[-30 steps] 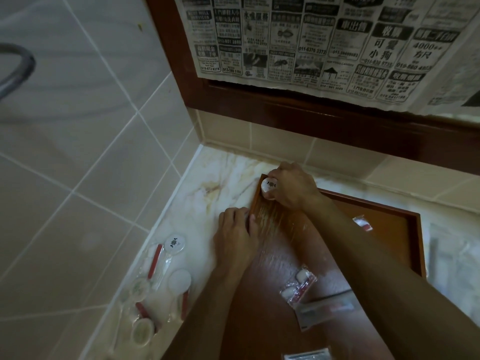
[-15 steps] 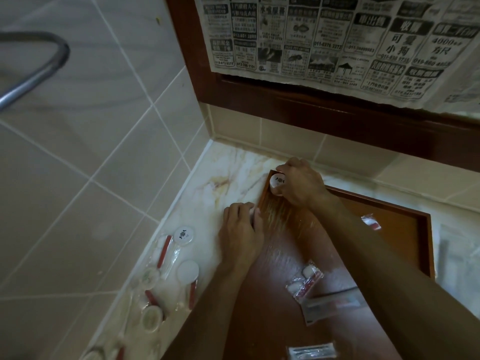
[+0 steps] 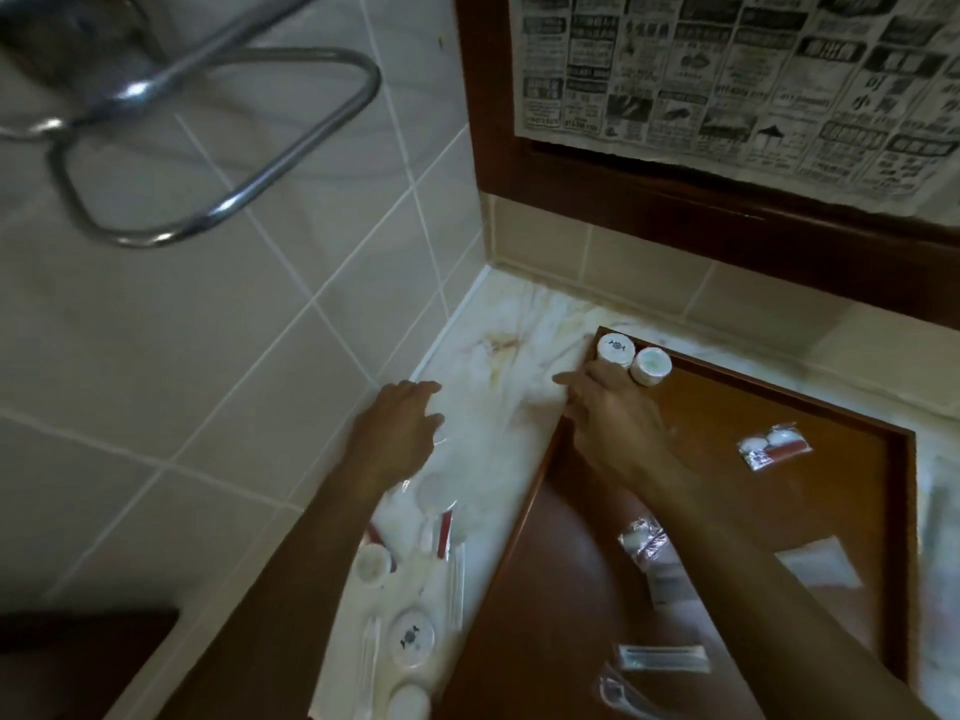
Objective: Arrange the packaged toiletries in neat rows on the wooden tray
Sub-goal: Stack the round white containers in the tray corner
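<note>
I am seeing the marble tabletop carrying the wooden tray; two white round bottles are standing side by side in its far left corner; my right hand is hovering just before them, fingers loosely spread and holding nothing; my left hand is resting open-fingered beside the loose packets left of the tray; small sachets are lying scattered inside it.

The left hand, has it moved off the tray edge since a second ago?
Yes. The left hand has left the wooden tray rim and gone left across the marble counter toward the tiled wall.
</note>
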